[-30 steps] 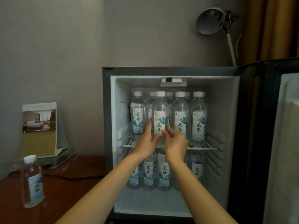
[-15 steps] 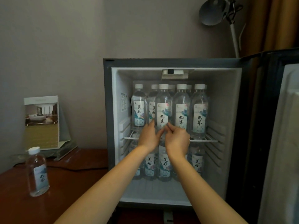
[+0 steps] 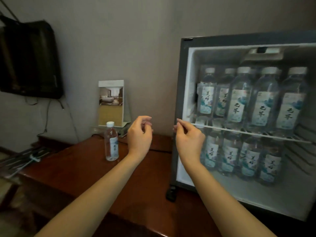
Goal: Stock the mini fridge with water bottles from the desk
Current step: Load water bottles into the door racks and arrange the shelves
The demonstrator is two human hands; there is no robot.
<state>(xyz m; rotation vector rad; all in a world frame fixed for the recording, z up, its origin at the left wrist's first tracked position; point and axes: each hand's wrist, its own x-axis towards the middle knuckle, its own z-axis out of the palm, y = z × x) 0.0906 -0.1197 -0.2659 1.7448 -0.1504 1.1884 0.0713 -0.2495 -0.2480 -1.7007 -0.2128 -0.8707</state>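
Note:
The open mini fridge stands on the right, with several labelled water bottles on its wire shelf and several more on its floor. One white-capped water bottle stands upright on the dark wooden desk, left of the fridge. My left hand hovers above the desk just right of that bottle, fingers loosely curled, holding nothing. My right hand hangs in front of the fridge's left frame, fingers loosely curled and empty.
A standing card with a room photo leans at the wall behind the desk bottle. A dark wall-mounted screen hangs at the far left with cables below it. Thin rods lie at the desk's left edge.
Both hands have let go of the front bottle on the fridge shelf and pulled back leftward out of the fridge. The view has swung left toward the desk.

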